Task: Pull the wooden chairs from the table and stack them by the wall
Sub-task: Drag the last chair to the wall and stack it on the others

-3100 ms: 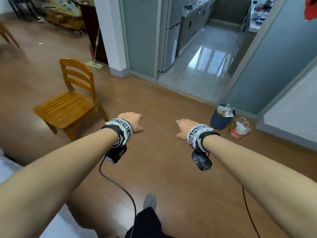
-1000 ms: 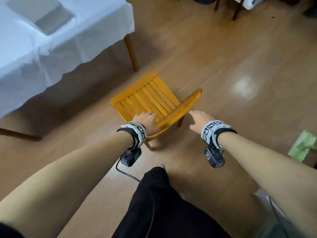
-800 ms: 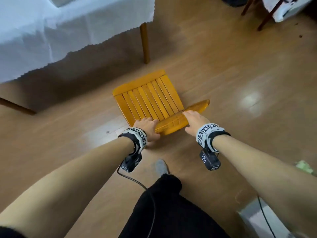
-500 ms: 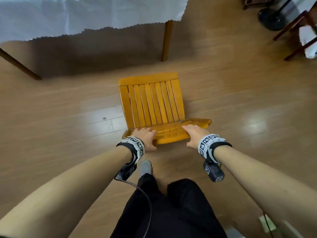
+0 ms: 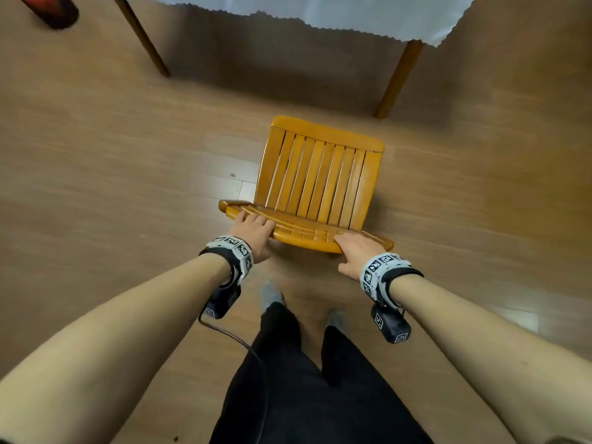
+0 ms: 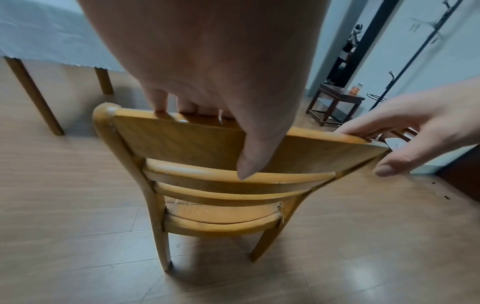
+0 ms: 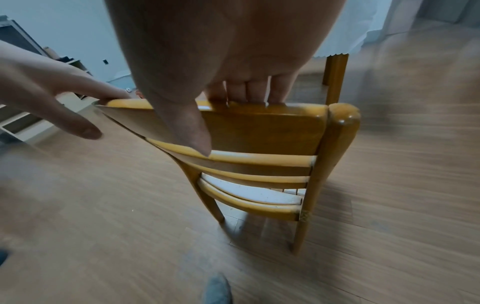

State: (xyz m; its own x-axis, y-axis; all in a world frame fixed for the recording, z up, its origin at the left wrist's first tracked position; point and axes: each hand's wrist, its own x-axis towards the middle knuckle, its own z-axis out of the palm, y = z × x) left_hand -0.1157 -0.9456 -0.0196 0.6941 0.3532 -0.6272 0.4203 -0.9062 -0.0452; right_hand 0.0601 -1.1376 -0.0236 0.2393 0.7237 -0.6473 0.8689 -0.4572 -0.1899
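A yellow wooden chair (image 5: pixel 317 177) stands on the floor with its slatted seat facing the table (image 5: pixel 352 17). I stand right behind its backrest. My left hand (image 5: pixel 253 230) grips the left part of the top rail, fingers curled over the front and thumb down the back, as the left wrist view shows on the chair (image 6: pixel 207 144). My right hand (image 5: pixel 352 251) holds the right part of the same rail; in the right wrist view its fingers (image 7: pixel 249 90) hook over the chair (image 7: pixel 259 131). All four chair legs appear to be on the floor.
The table has a white scalloped cloth and wooden legs (image 5: pixel 398 78) just beyond the seat. A dark side table (image 6: pixel 335 102) and a black coat stand (image 6: pixel 415 51) are off to the right. A white shelf (image 7: pixel 15 121) is to the left. My socked feet (image 5: pixel 270 293) are behind the chair.
Three seconds ago my hands were empty, away from the chair. Within the last second both hands settled on the top rail, and I have come round square behind the backrest.
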